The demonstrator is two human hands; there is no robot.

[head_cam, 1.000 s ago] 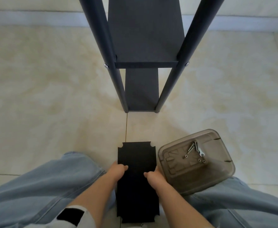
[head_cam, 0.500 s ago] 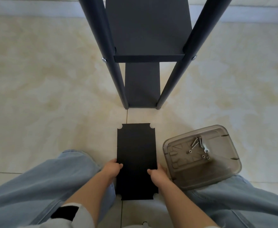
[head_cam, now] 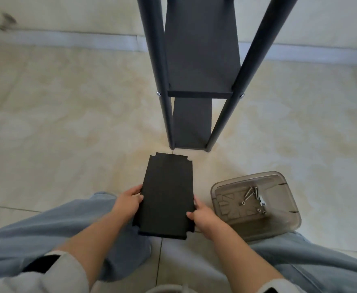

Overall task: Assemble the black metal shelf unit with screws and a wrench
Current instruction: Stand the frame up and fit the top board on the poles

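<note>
A black shelf panel (head_cam: 168, 197) with notched corners is held above the floor between my knees. My left hand (head_cam: 129, 200) grips its left edge and my right hand (head_cam: 201, 216) grips its right edge. Its far end points at the foot of the black shelf unit (head_cam: 200, 64), which stands upright ahead with two front posts and two fitted shelves. Silver screws (head_cam: 250, 192) and a small wrench (head_cam: 262, 200) lie in a smoky clear plastic tray (head_cam: 287, 220) to the right of the panel.
The floor is beige tile with a grout line (head_cam: 159, 261) running under the panel. My legs in light blue jeans (head_cam: 36, 227) flank the panel on both sides. A wall with a pale skirting (head_cam: 67, 40) runs behind the shelf unit.
The panel has been lifted off the floor and carried forward toward the shelf unit's base, tilting slightly left. Both hands stay on its side edges.
</note>
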